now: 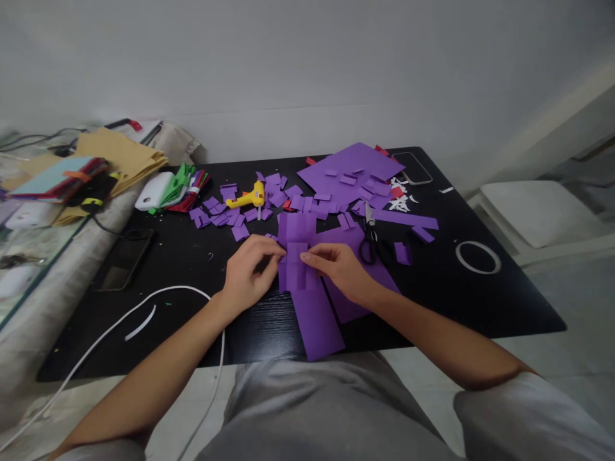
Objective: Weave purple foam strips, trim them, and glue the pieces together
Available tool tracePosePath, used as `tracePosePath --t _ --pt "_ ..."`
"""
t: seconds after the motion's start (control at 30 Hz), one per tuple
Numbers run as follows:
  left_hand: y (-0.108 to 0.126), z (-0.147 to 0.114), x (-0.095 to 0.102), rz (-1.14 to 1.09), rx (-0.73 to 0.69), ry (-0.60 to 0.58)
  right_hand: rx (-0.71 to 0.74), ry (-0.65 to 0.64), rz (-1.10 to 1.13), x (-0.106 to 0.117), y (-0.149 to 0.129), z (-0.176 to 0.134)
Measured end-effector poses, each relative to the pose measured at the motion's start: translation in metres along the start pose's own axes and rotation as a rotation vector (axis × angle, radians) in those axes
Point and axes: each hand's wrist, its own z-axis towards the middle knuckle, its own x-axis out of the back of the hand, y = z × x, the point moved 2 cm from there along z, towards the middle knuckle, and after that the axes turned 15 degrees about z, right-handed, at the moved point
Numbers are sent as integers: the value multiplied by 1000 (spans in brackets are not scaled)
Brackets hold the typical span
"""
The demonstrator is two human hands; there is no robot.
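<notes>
Between my hands is a creased purple paper (298,274), with a small folded purple piece (296,248) lying on its middle. My left hand (252,266) pinches at the left edge, its thumb and fingertips drawn together. From the right, my right hand (339,267) closes thumb and index finger on the other edge. A longer purple strip (317,323) runs beneath toward the table's front edge. To the right, a purple sheet (343,304) lies partly under my right hand. Black-handled scissors (369,237) rest just beyond that hand.
A yellow glue gun (247,197) sits among several small folded purple pieces (221,218). Behind lies a large purple sheet (355,163). A phone (125,262) and white cable (158,291) are at left; a white ring (478,257) is at right.
</notes>
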Motion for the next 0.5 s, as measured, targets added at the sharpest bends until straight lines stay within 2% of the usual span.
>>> tracePosePath --t 0.07,0.13,0.17,0.23,0.27,0.5 --pt "-5 2 -3 -198 257 -33 41 25 -61 2 -2 0" --pt "-8 2 -8 -428 476 -169 59 36 -101 3 -2 -1" --pt "-9 2 -10 -508 543 -255 64 36 -111 3 -2 -1" --pt "-7 2 -14 -554 595 -384 77 31 -126 3 -2 -1" --pt "-6 2 -15 -538 602 -406 84 28 -134 2 -2 -1" --pt "-6 0 -17 -404 582 -383 98 28 -184 2 -1 -1"
